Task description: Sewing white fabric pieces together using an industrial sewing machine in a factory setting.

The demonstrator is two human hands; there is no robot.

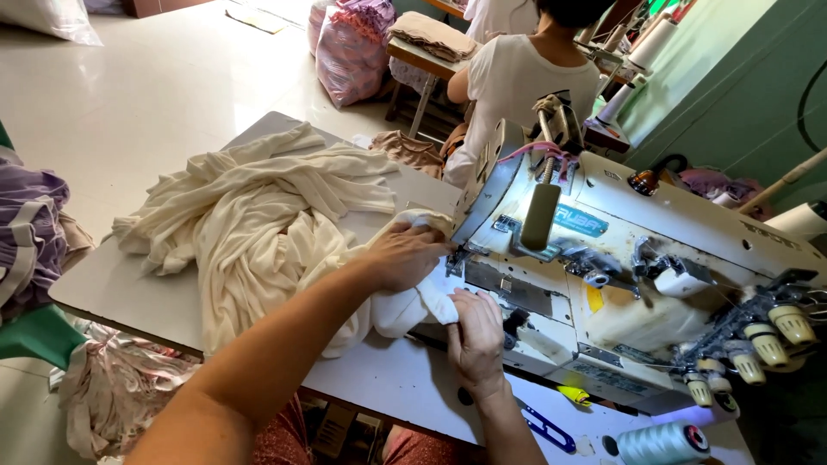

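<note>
At the front of the sewing machine (620, 258), a cream fabric (258, 224) runs from a loose heap on the white table (112, 293) into the lit needle area, where both hands work it. Its near end is bunched and folded right at the machine's foot, while the bulk lies crumpled further left across the tabletop.

The left hand (403, 256) reaches in from the lower left on a long, outstretched forearm, palm down, fingers bent and pressed onto the cloth just beside the needle; it pins the material flat rather than closing around it. The right hand (475, 334) comes up from below, wrist bent, with fingers curled together and pinching the edge of the fabric against the machine bed, touching the white fold between the two hands.

Near the right wrist, blue-handled scissors (547, 428) lie on the table, with a spool of pale thread (663, 443) just beyond them at the lower edge. Several thread cones (767, 340) stand on the machine's right side. Behind the machine, another person in a white shirt (517, 82) sits facing away at a further table. A pink patterned bag (353, 47) rests on the tiled floor, and heaps of purple and floral cloth (30, 232) sit at the left edge.
</note>
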